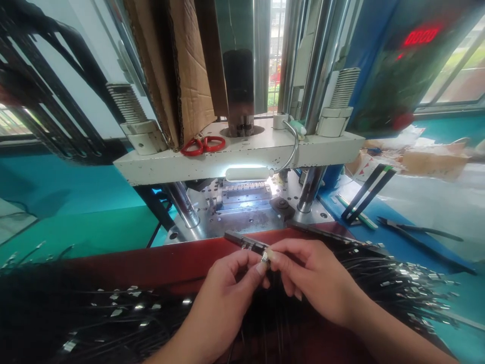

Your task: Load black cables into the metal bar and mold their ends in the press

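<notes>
My left hand (231,290) and my right hand (312,275) meet at the front of the press. Between their thumbs and fingertips is a small shiny metal cable connector (264,257), and both hands are closed on it. Just behind the fingers lies a dark metal bar (242,239) with small metal pieces along its near side. Black cables with metal ends (125,308) are heaped to the left of my left hand. A second bundle of black cables (401,283) fans out right of my right hand. The fingers hide part of the connector.
The press's pale plate (170,169) carries red-handled scissors (203,145) and a lit lamp (247,174). Below is a metal mould (244,197). Pliers (420,232) and black tweezers (367,194) are on the right. Cardboard (193,76) stands above; a red digital display (420,35) glows upper right.
</notes>
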`<state>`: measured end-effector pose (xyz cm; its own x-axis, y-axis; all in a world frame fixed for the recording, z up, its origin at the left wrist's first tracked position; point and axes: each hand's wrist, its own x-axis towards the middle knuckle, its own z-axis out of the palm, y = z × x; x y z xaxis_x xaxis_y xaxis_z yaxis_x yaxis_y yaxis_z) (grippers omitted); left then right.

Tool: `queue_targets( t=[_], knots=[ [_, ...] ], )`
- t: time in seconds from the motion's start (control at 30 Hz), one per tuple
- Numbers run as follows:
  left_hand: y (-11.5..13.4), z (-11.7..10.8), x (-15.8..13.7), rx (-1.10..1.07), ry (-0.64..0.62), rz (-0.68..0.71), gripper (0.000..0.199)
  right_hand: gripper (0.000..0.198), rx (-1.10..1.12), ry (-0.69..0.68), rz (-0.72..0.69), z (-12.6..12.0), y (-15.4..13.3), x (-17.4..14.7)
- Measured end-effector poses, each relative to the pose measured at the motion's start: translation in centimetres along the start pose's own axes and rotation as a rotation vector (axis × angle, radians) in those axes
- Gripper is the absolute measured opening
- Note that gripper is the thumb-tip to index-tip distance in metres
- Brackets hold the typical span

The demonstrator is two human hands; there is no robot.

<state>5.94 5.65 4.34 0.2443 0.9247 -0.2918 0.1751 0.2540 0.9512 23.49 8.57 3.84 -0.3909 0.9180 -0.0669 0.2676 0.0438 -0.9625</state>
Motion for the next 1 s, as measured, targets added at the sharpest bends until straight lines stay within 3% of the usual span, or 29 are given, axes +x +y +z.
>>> queue_targets(
  t=[0.37, 1.0],
  knots=[
    [0.47, -0.34, 0.15, -0.027, -0.039, -0.007, 0.036, 0.023, 0.184, -0.035, -0.014, 0.16, -0.52, -0.11],
    [0.28, -0.53, 0.23, 0.050, -0.032, 0.003, 0.039, 0.020, 0.104, -0.033, -0.048, 0.44, -0.46, -0.26]
  ],
)
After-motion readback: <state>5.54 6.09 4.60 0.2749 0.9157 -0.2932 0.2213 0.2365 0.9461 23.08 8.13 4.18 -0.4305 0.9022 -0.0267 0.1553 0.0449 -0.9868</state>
